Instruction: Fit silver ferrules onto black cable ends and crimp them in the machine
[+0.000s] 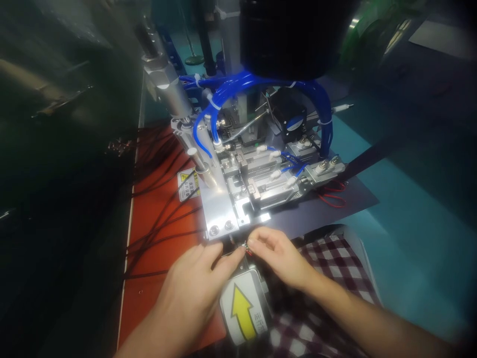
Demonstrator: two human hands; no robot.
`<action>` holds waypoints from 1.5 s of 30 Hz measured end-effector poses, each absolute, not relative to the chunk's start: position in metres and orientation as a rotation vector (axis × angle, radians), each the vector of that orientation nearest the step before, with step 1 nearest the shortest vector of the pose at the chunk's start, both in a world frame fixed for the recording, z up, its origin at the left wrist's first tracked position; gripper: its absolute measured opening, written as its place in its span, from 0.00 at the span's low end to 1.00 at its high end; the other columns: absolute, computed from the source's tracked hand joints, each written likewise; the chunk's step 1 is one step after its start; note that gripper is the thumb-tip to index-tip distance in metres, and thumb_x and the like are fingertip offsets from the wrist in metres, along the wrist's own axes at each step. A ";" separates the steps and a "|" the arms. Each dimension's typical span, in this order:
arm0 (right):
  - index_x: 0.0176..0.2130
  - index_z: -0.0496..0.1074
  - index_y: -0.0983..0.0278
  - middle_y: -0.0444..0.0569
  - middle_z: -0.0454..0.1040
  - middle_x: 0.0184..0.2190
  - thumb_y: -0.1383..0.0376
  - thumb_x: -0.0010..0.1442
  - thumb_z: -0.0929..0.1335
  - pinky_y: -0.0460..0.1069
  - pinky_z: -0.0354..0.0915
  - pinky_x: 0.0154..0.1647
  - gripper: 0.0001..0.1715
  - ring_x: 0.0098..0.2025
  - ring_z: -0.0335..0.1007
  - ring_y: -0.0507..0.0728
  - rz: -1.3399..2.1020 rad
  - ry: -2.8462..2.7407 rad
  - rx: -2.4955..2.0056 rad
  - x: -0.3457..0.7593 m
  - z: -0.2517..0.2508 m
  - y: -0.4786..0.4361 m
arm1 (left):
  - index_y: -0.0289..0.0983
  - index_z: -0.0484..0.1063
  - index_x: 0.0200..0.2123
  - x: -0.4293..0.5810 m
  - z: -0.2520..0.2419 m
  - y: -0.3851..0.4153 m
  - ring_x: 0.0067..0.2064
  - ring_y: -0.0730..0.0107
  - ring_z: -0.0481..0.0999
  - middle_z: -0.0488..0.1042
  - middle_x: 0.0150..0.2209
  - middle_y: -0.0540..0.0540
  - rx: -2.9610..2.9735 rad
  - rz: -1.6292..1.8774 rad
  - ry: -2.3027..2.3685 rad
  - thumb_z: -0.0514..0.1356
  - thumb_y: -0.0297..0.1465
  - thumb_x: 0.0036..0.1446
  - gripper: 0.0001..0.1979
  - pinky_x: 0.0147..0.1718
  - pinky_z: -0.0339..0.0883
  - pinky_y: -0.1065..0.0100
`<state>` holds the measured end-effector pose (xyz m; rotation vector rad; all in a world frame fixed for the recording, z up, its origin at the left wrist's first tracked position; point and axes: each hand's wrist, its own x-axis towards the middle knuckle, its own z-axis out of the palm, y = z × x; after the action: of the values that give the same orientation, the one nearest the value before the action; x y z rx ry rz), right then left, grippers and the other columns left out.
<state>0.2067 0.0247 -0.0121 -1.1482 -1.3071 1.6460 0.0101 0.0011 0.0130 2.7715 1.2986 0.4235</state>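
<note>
At the front edge of the machine, my right hand (278, 254) is closed, thumb and forefinger pinched on a tiny part with red wire (247, 248). The part is too small to identify. My left hand (199, 276) lies to its left, with the thumb stretched to the same part and the other fingers bent near the metal plate (219, 211). What those bent fingers hold, if anything, is hidden. Just beyond both hands stands the pneumatic fixture (261, 186) with metal slides and blue air tubes (238, 87).
A white box with a yellow arrow (242, 308) sits just below my hands. Black cables (160, 228) cross the orange-red surface (149, 308) on the left. A large black cylinder (294, 37) hangs above the fixture. Checked cloth (309, 318) covers my lap.
</note>
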 end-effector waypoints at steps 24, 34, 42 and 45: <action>0.25 0.63 0.62 0.41 0.61 0.23 0.54 0.61 0.64 0.47 0.59 0.28 0.18 0.27 0.57 0.51 1.602 -1.319 -1.158 0.206 -0.012 0.022 | 0.35 0.73 0.50 0.012 0.022 0.005 0.28 0.69 0.67 0.67 0.30 0.45 2.703 0.492 1.187 0.47 0.19 0.59 0.21 0.23 0.65 0.71; 0.28 0.65 0.63 0.40 0.59 0.22 0.54 0.62 0.63 0.46 0.55 0.25 0.17 0.24 0.53 0.50 1.665 -1.262 -1.165 0.214 -0.004 0.018 | 0.34 0.73 0.50 0.011 0.021 0.005 0.29 0.69 0.68 0.67 0.30 0.44 2.674 0.488 1.187 0.48 0.20 0.59 0.21 0.23 0.66 0.71; 0.28 0.68 0.64 0.41 0.63 0.23 0.58 0.55 0.69 0.47 0.59 0.27 0.12 0.26 0.59 0.51 1.694 -1.166 -1.242 0.210 -0.004 0.015 | 0.36 0.71 0.52 0.009 0.018 0.002 0.31 0.68 0.68 0.67 0.32 0.44 2.645 0.490 1.216 0.47 0.20 0.60 0.21 0.26 0.66 0.70; 0.29 0.69 0.64 0.41 0.64 0.23 0.58 0.54 0.70 0.47 0.60 0.28 0.12 0.26 0.60 0.51 1.735 -1.119 -1.242 0.210 -0.006 0.014 | 0.35 0.72 0.52 0.010 0.019 0.002 0.30 0.68 0.68 0.67 0.32 0.44 2.651 0.483 1.214 0.47 0.20 0.60 0.21 0.25 0.66 0.70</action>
<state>0.2104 0.0143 -0.0060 -1.2423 -1.1191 1.7347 0.0098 0.0022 0.0191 2.6506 1.2143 0.4832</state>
